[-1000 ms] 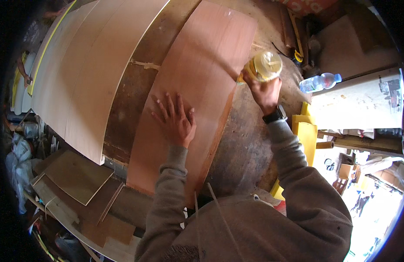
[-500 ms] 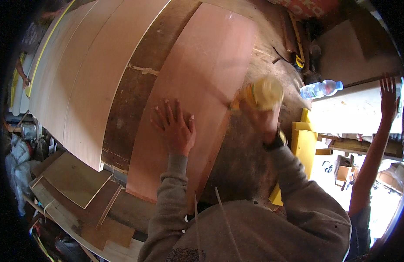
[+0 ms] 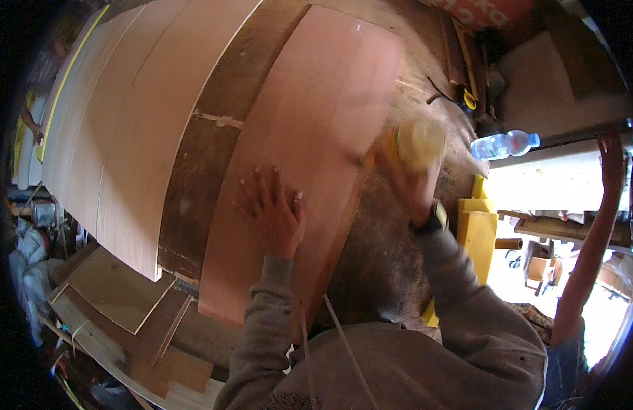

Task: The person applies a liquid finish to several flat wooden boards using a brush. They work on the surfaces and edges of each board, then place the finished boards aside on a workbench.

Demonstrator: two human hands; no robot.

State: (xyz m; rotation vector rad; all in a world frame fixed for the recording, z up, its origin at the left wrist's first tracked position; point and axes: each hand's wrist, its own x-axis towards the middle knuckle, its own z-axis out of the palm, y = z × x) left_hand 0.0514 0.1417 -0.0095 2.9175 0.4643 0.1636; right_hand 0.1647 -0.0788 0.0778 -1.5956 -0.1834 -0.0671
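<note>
A long reddish wooden panel point(image 3: 316, 102) lies lengthwise on the brown worktable point(image 3: 392, 260). My left hand point(image 3: 275, 215) rests flat on the panel's near half, its fingers spread. At the panel's right edge, my right hand point(image 3: 405, 188) grips a yellow cylindrical object point(image 3: 417, 145). Motion smears it, so its kind cannot be made out; a small orange part points left over the panel. My right fingers are partly hidden behind it.
Pale wide boards point(image 3: 132, 102) lie at the left, where another person's hand point(image 3: 38, 133) touches the edge. A plastic bottle point(image 3: 506, 145) lies at the right beside a yellow block point(image 3: 477, 225). Another person's raised arm point(image 3: 597, 239) is at far right. Board offcuts point(image 3: 122, 287) lie lower left.
My left hand sits slightly lower in the picture, still flat on the panel. My right hand and the yellow object stay near the same spot, blurred. The arm at far right has shifted slightly.
</note>
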